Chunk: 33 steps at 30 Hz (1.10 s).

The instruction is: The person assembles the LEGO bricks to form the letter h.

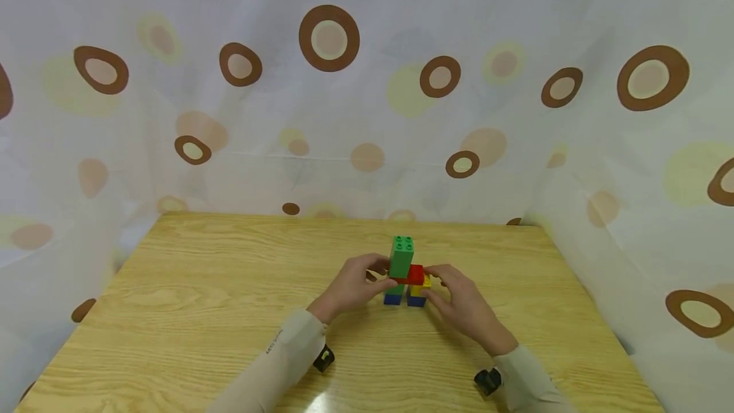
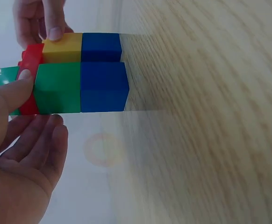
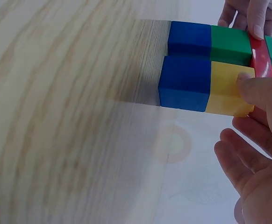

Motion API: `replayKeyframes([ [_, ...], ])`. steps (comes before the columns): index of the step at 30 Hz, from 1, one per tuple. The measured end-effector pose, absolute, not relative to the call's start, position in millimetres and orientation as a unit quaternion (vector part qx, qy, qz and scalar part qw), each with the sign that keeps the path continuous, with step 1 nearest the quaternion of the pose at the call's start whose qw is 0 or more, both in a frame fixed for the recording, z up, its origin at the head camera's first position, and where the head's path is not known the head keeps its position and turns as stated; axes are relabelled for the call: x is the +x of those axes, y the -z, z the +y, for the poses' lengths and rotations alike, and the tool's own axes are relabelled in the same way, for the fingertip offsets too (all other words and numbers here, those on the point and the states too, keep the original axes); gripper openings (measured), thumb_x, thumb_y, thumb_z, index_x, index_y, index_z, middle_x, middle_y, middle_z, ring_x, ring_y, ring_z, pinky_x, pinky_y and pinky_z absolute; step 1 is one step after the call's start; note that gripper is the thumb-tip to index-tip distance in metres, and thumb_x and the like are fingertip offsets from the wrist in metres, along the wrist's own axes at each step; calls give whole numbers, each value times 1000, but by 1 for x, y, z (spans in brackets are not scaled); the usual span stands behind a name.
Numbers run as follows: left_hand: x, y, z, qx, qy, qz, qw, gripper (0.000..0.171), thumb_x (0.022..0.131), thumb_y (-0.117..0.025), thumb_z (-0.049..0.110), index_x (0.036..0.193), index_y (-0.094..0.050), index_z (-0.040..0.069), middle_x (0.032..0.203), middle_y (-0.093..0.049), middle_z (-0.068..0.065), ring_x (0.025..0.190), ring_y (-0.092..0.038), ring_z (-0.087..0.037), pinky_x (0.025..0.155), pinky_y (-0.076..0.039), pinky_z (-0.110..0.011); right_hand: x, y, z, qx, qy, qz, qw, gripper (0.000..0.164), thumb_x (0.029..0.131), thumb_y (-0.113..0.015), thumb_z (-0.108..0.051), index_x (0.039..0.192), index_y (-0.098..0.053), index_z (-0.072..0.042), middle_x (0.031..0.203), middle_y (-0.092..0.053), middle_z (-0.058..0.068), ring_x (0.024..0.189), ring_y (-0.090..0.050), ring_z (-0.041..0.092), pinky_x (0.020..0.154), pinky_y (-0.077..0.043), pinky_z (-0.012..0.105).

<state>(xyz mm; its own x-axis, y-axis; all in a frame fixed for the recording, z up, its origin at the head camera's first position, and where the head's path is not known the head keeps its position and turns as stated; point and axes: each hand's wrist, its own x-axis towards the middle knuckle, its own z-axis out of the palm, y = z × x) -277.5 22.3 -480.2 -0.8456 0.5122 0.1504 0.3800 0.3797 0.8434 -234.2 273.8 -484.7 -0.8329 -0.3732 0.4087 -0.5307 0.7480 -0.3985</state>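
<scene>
Two short stacks of toy building bricks stand side by side on the table. One has a green brick on a blue brick; the other, a yellow brick on a blue brick. A flat red brick lies across both tops, and a taller green piece with studs rises from its left part. My left hand pinches the red brick at its left end, thumb on the near side. My right hand pinches the yellow brick between thumb and fingers; its other fingers spread loosely behind.
The bricks stand on a light wood-grain table. A white cloth with brown rings hangs behind and at both sides of it. A small black device sits at the left wrist, and another black device at the right.
</scene>
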Motion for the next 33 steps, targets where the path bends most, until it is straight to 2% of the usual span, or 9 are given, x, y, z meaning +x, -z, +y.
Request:
replayKeyframes([
  [10,-273,475,19,275,-474,834,69,36,97,-70,26,131,-65,13,124,-70,-1,111,-66,-16,92,-54,-30,-234,487,271,250,-250,-921,163,40,89,-79,-13,125,-65,-5,120,-69,10,108,-68,26,84,-59,42],
  [18,-272,478,18,277,-478,832,53,38,97,-70,26,132,-63,13,123,-70,-2,111,-67,-18,96,-54,-34,-235,483,268,253,-232,-925,161,40,87,-81,-11,123,-66,-3,117,-70,11,105,-68,27,85,-58,45],
  [26,-265,465,9,267,-499,823,45,36,97,-70,27,131,-64,13,122,-71,-2,108,-69,-17,90,-56,-31,-236,469,263,260,-255,-924,119,38,91,-77,-17,125,-66,-4,118,-71,10,103,-69,26,84,-59,43],
  [33,-255,439,-1,235,-517,823,9,40,99,-69,27,135,-64,11,120,-73,-5,106,-71,-19,85,-59,-29,-236,443,250,258,-336,-901,94,34,95,-73,-19,126,-67,-6,117,-72,8,97,-72,21,84,-60,44],
])
